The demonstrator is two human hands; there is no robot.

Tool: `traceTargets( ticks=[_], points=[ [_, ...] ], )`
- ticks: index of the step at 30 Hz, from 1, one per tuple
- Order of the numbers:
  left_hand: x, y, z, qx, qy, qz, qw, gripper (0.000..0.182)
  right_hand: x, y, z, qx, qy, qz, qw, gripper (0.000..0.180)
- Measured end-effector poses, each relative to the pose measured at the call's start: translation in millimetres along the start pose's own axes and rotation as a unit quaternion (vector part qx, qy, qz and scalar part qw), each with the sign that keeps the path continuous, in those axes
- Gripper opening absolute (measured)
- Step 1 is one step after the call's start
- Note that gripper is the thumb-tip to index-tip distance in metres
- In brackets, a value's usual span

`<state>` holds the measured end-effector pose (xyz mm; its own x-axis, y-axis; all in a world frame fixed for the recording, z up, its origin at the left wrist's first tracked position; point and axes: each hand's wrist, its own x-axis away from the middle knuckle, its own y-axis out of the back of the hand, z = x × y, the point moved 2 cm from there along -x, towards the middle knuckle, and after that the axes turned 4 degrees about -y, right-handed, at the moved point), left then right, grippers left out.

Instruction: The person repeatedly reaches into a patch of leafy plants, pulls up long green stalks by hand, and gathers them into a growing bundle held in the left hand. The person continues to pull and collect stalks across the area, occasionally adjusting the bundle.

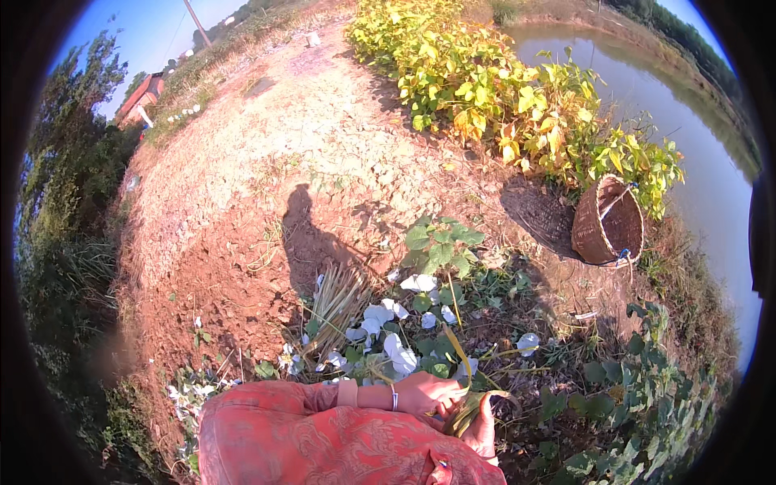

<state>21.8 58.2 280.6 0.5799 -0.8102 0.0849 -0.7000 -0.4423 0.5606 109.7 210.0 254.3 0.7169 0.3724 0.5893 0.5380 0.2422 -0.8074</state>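
My left hand, with a pale bracelet at its wrist, pinches a yellowish plant strip that rises in a curve above the fingers. Close against it, my right hand is wrapped around a small bundle of greenish stalks. The bundle's lower end is hidden by my red patterned sleeve. Just beyond my hands grow low vine plants whose broad leaves look white in the sun. A sheaf of cut pale-green stalks lies on the soil past them, to the left.
A woven basket with a blue-tied handle rests tilted at the right, beside yellowing bushy plants. Behind it lies a pond. Leafy growth fills the lower right. Dry, cracked soil stretches ahead, with trees at the left.
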Motion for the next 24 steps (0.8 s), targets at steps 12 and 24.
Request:
traceTargets(
  ticks=[12,24],
  points=[
    [15,63,-4,-0.062,-0.105,-0.214,0.969,0.006,71,-105,36,-0.044,0.198,0.185,0.961,0.023],
    [19,67,-66,-0.054,-0.057,-0.295,0.952,0.029,42,-148,-7,0.002,0.247,0.249,0.936,0.034]
  ],
)
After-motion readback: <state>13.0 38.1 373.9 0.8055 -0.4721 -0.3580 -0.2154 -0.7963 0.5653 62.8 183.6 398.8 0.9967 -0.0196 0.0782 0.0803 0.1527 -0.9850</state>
